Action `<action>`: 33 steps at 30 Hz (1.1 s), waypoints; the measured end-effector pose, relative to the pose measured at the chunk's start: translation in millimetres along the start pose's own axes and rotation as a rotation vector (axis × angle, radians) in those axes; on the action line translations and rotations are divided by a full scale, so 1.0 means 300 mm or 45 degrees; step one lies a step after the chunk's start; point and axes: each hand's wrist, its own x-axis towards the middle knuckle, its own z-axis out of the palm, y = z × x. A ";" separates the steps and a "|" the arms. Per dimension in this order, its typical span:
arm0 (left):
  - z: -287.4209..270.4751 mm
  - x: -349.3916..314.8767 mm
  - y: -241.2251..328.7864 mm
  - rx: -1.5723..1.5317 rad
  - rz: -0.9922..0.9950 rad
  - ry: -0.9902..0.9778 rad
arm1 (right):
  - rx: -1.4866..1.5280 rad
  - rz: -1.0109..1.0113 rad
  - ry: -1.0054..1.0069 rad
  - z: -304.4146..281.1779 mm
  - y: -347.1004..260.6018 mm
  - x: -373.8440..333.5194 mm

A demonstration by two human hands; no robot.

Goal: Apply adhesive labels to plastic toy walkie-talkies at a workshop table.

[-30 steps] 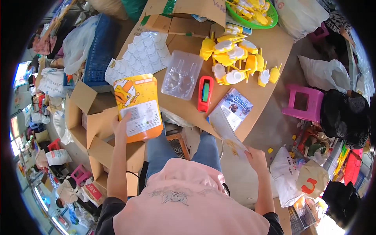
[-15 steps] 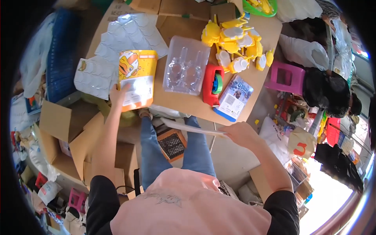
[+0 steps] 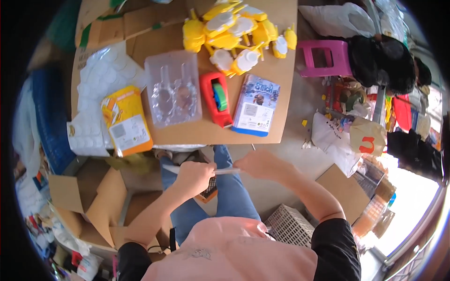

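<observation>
In the head view, the left hand (image 3: 198, 177) and the right hand (image 3: 260, 164) are both closed, fingers curled in a pinch on a thin pale sheet (image 3: 227, 171), which is held above the lap, just short of the near edge of the cardboard-topped table (image 3: 187, 136). The sheet shows almost edge-on, so its printed face, if any, cannot be made out, and how firmly the fingertips press cannot be told. Its left end juts out past the left hand, unsupported; that free end looks likeliest to bend or crease if the wrists turn unevenly or the hands push toward each other. Should either pinch loosen, the sheet could drop between the legs to the floor, as nothing lies under it there. On the table, the yellow-orange pack (image 3: 125, 122) lies tilted with its lower end at the near edge, seeming to jut a little beyond it, partly over the white scalloped sheets (image 3: 101, 70); a passing left forearm could knock it off toward the open carton (image 3: 89, 206) below. The clear moulded tray (image 3: 173, 89) looks light enough to slide if brushed, and the red tape dispenser (image 3: 215, 99) sits just beside the blue pack (image 3: 257, 105), so a careless reach for one might shove the other
</observation>
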 end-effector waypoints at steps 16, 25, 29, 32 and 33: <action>0.247 0.420 -0.215 0.192 -0.077 -0.592 | 1.702 1.199 1.343 0.510 0.823 0.491; 0.290 0.549 -0.337 0.417 -0.242 -0.698 | 1.741 1.752 1.424 0.461 0.750 0.549; 0.297 0.554 -0.349 0.366 -0.399 -0.744 | 2.283 0.850 1.665 0.475 0.725 0.489; 0.296 0.552 -0.344 0.433 -0.352 -0.708 | 2.539 0.205 1.459 0.478 0.750 0.387; 0.310 0.548 -0.356 0.433 -0.318 -0.690 | 2.449 0.209 1.382 0.472 0.748 0.363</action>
